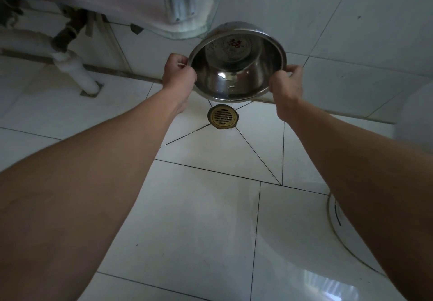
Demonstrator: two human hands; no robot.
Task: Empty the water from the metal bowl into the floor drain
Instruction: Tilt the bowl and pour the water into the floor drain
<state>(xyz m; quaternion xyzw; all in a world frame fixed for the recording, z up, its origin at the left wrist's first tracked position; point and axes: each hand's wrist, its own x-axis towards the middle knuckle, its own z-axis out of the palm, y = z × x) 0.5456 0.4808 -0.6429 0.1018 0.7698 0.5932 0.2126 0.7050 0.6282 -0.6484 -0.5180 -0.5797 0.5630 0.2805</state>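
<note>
A shiny metal bowl (236,64) hangs in the air, tipped steeply so its open mouth faces me and its low rim points down. My left hand (179,74) grips the rim on the left side, and my right hand (287,82) grips the rim on the right. Just below the bowl's low edge, a round brass floor drain (223,116) with a slotted grate sits in the white tile floor. A little water glints in the bowl's lower inside; I cannot tell whether any is falling.
A white waste pipe (77,71) enters the floor at left under a sink. A white pedestal (185,0) stands behind the bowl against the tiled wall. A round white fixture base (346,237) lies at lower right. Glossy floor tiles (199,218) stretch toward me.
</note>
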